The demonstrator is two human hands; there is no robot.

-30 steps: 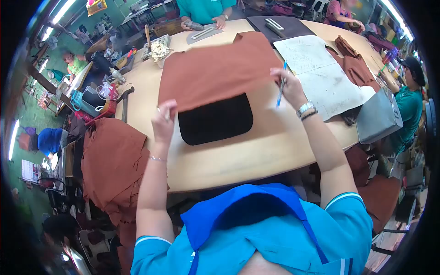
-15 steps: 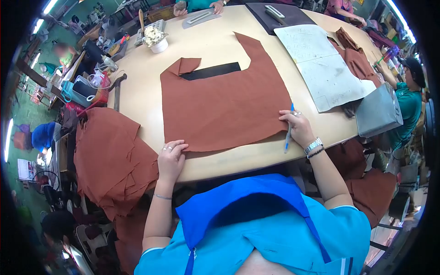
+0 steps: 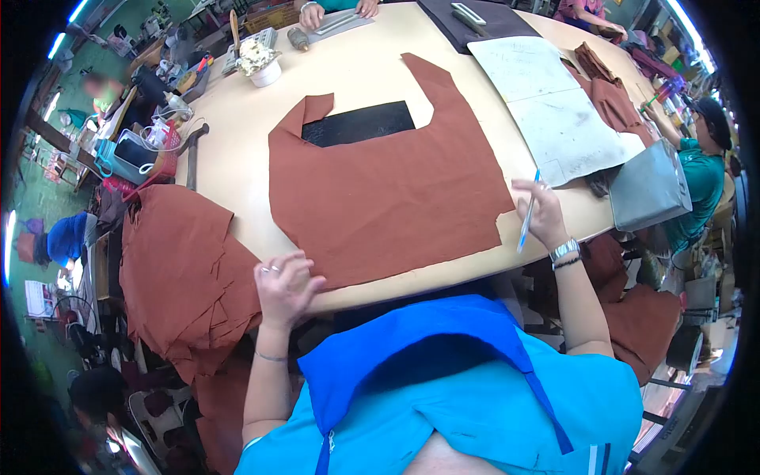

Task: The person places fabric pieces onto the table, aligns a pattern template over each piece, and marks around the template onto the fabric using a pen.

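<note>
The brown leather sheet, seemingly being laid flat, partly hides a black board on the table, the left hand spread by its near left side, the right hand pinching a pen, and its far left fold likely needs smoothing.

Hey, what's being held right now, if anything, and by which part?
A blue pen, held by its upper half in the right grip. The left grip is open at the brown sheet, apparently holding nothing.

left hand: at brown sheet | right hand: holds pen
</note>
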